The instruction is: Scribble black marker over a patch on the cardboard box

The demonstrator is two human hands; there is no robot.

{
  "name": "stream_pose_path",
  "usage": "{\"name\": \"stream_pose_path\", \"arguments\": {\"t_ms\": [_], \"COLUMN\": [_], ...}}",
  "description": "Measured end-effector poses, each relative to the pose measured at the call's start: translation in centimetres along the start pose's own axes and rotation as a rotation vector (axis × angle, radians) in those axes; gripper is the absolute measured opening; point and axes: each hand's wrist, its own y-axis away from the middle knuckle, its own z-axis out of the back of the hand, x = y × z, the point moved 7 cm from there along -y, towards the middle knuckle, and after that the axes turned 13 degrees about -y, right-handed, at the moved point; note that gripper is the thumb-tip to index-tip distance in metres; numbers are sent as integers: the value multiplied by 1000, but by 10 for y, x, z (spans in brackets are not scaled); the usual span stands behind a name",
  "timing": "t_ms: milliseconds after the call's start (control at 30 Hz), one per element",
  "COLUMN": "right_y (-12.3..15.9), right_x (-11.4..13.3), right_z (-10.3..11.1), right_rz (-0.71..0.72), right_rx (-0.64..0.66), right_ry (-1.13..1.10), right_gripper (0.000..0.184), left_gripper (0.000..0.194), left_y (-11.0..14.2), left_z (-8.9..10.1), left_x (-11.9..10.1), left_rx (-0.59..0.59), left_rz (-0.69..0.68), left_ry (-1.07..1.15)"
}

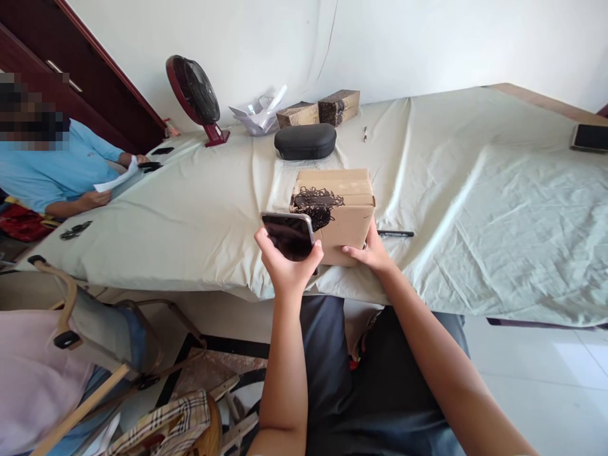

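My left hand (286,265) is raised over the table's near edge, its fingers wrapped round a dark smartphone (287,234) with a black screen. Just right of it a cardboard box (342,209) with black scribbles over its label stands on the cloth-covered table (475,190). My right hand (370,252) grips the box's near right corner, thumb against its front face. A black marker pen (395,234) lies on the cloth just right of the box.
Farther back lie a black oval case (304,140), two small cardboard boxes (318,111), crumpled white plastic (259,114), a red fan (196,95) and a small pen (365,133). Another phone (590,137) lies far right. A person in a blue shirt (52,164) sits left holding paper.
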Motion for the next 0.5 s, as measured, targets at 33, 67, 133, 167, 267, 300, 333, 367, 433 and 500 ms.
{"name": "stream_pose_path", "arguments": {"t_ms": [33,67,133,167,267,300,333,367,433,500], "right_y": [0,0,0,-1,-1,-1,-1,-1,-1,-2], "right_x": [0,1,0,0,0,0,0,0,0,1], "right_z": [0,0,0,0,-1,-1,-1,-1,-1,-1], "right_rz": [6,10,12,12,18,20,19,15,2,-6], "right_rx": [1,0,0,2,12,15,16,16,16,17], "right_ry": [0,1,3,7,20,22,23,23,18,11], "right_gripper": [134,134,134,134,135,135,136,137,139,141], "left_gripper": [70,70,72,73,76,76,76,76,75,74], "left_y": [2,3,5,5,7,7,7,7,7,8], "left_z": [-2,-4,-6,-7,-8,-8,-9,-9,-10,-12], "left_x": [-1,-2,-2,-2,-2,-2,-3,-3,-4,-4], "left_rx": [6,11,10,12,19,21,21,19,19,24], "left_rz": [-1,0,3,1,-22,-36,-50,-64,-82,-81], "left_ry": [4,6,7,9,0,-10,-23,-37,-59,-72]}}
